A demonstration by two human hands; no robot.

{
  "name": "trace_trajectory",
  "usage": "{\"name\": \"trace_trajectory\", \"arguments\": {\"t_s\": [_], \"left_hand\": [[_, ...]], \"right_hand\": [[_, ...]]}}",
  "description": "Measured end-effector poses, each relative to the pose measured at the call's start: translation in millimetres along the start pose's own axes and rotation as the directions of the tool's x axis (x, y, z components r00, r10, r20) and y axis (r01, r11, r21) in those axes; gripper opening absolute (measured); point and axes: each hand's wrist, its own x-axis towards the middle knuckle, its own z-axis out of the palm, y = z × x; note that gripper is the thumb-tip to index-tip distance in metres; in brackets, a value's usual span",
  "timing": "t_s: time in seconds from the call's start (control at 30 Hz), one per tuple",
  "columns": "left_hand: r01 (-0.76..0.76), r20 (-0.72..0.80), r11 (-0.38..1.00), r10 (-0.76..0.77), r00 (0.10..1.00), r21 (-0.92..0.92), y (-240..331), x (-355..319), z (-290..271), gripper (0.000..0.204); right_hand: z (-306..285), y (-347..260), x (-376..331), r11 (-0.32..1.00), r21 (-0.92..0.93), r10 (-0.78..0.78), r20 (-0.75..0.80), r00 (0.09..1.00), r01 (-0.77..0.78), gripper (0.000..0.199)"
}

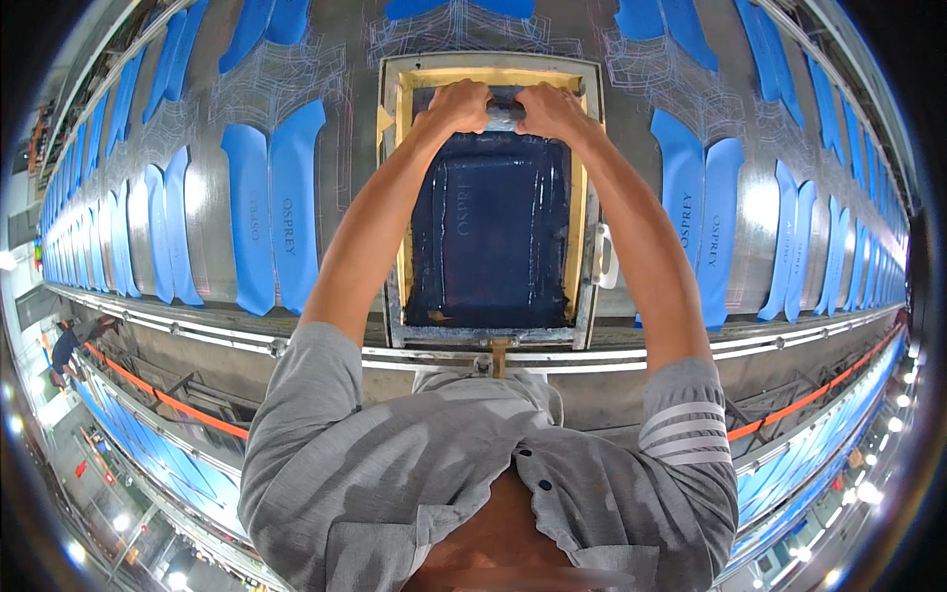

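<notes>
A metal-framed printing screen (588, 296) with a dark blue inked mesh lies flat on the long table in front of me. Both arms reach over it to its far end. My left hand (456, 105) and my right hand (548, 107) sit side by side, each closed around the grey squeegee handle (503, 116) that lies across the top of the mesh. The blade below the hands is hidden by my fingers.
Pairs of blue cut fabric pieces (272, 202) lie in rows on the grey metal table (217, 148) to both sides, more of them (702, 212) at the right. A rail (296, 345) runs along the near edge. An orange strap (178, 405) hangs below.
</notes>
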Motion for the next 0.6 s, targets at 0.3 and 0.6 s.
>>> {"name": "trace_trajectory", "arguments": {"t_s": [0.3,0.6], "left_hand": [[0.036,-0.122,0.997,-0.044,0.992,-0.068,71.1,-193.6,94.0,0.012],[0.002,0.008,1.000,-0.002,1.000,-0.026,85.2,-257.2,113.1,0.020]], "right_hand": [[108.9,-69.0,-175.7,0.990,0.040,-0.124,-0.198,0.972,0.134,0.016],[129.4,-100.4,-232.4,0.984,0.052,-0.165,-0.101,0.981,0.171,0.017]]}}
